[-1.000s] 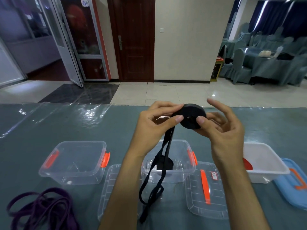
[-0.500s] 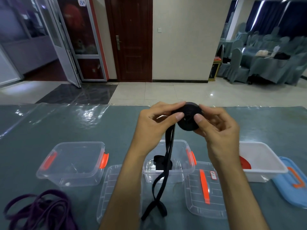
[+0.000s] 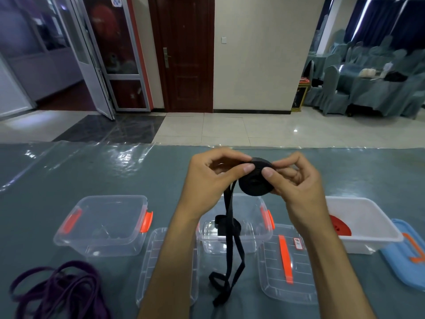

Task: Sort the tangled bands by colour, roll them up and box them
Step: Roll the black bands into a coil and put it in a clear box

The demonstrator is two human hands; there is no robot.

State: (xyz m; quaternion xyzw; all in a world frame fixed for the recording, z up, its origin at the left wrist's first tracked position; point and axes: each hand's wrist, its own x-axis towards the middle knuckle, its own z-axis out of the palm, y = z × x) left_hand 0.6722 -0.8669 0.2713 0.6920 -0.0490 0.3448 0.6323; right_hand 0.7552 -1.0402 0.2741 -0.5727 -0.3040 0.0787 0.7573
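A black band (image 3: 254, 184) is wound into a thick roll held in the air above the middle clear box (image 3: 253, 236). My left hand (image 3: 213, 178) pinches the roll's left side and my right hand (image 3: 296, 180) pinches its right side. The band's loose tail (image 3: 230, 261) hangs down in front of the middle box to the table. Another black roll (image 3: 220, 224) lies inside that box. A tangle of purple bands (image 3: 57, 293) lies at the front left. A red roll (image 3: 339, 226) sits in the white box (image 3: 372, 224).
An empty clear box (image 3: 101, 226) with orange latches stands at the left. Two clear lids (image 3: 287, 265) (image 3: 156, 261) lie flat near the front edge. A blue lid (image 3: 407, 254) rests at the far right. The table has a teal cloth under clear plastic.
The roll has turned and grown slightly in my hands, and both hands sit a little lower. The hanging tail is shorter and has swung and folded differently.
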